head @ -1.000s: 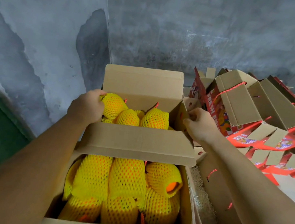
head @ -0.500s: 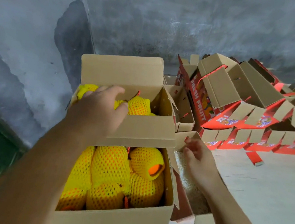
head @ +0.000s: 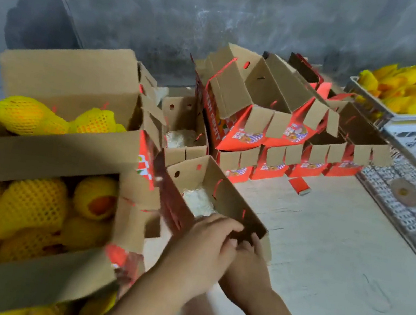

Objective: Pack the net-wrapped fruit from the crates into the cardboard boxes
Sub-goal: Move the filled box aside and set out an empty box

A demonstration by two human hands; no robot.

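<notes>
Two cardboard boxes (head: 50, 151) stacked at the left hold several fruits in yellow foam net (head: 32, 202). Beside them on the table stands an open red-and-brown gift box (head: 225, 194) with white shredded padding (head: 199, 204) inside. My left hand (head: 202, 244) grips the near end of that gift box, fingers curled over its rim. My right hand (head: 248, 264) holds the same near end from the right side, fingers curled on the wall. A grey crate (head: 369, 105) at the far right is piled with more yellow net-wrapped fruit (head: 411, 89).
A second open gift box with padding (head: 183, 132) stands behind the first. A heap of folded red gift boxes (head: 273, 118) fills the middle back. White and grey plastic crates (head: 413, 170) lie along the right. A concrete wall closes the back.
My left hand left the stacked fruit box and came right to the near gift box. My right hand moved down to the same box end. The view swung right.
</notes>
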